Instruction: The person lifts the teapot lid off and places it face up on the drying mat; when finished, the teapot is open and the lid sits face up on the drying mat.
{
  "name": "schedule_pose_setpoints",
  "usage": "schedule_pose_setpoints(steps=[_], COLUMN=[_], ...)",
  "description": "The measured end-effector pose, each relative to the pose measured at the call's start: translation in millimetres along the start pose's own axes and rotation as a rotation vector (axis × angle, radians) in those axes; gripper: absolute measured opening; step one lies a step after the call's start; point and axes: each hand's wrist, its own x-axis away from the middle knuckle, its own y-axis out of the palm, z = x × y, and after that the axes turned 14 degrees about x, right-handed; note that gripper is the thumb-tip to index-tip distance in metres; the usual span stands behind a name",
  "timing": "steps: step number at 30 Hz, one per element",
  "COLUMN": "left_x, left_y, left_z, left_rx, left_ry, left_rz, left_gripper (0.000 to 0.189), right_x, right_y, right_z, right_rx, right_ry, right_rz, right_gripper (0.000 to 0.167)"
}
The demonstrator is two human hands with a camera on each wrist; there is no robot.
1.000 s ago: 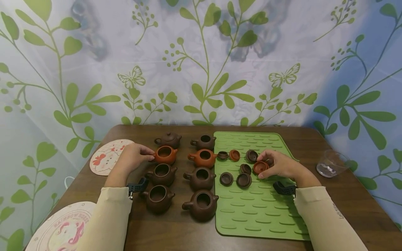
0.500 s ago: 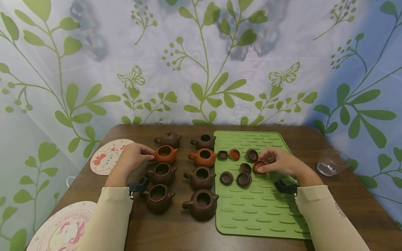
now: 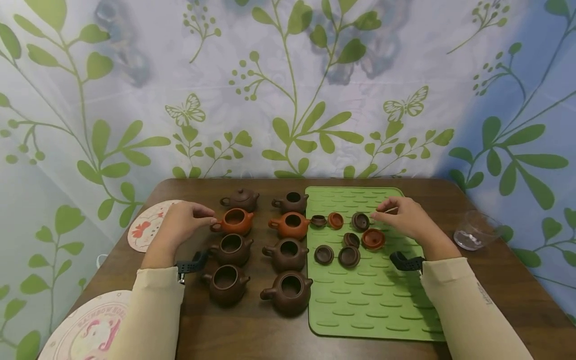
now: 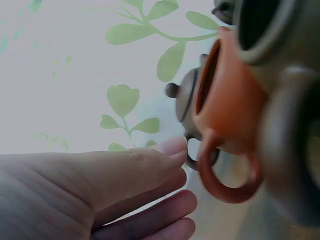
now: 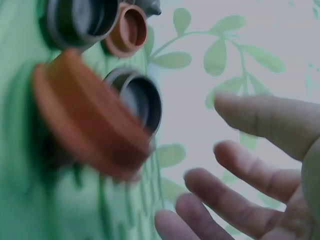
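Note:
My left hand (image 3: 183, 222) is just left of an orange teapot (image 3: 237, 221) without a lid. Its loose, nearly straight fingers end beside the curved handle (image 4: 227, 192), a small gap between them in the left wrist view. Over the green mat (image 3: 360, 310) hovers my right hand (image 3: 407, 220), thumb and fingers parted and holding nothing. Below it an orange lid (image 3: 373, 239) lies upside down, its hollow side up. A dark brown lid (image 3: 360, 221) is close to the right fingertips. In the right wrist view the orange lid (image 5: 90, 117) is apart from the spread fingers.
Several dark teapots, such as the near one (image 3: 288, 295), stand in two columns left of the mat. One at the back (image 3: 242, 199) wears its lid. More lids (image 3: 324, 254) lie on the mat. A clear plastic cup (image 3: 472, 235) is at right; round placemats (image 3: 144, 237) at left.
My right hand has let go of the orange lid and risen off it. My left fingers have come away from the orange teapot's handle, slightly leftward.

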Motion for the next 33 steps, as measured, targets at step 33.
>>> schedule_pose_setpoints(steps=[33], left_x=[-95.1], left_y=[-7.4], left_z=[-10.9], left_rx=[0.060], left_ry=[-0.098], left_rz=[-0.169], left_gripper=[0.034], right_x=[-155.5], right_y=[112], right_z=[-274], right_rx=[0.381], right_ry=[-0.423], right_rz=[-0.180], right_gripper=[0.044])
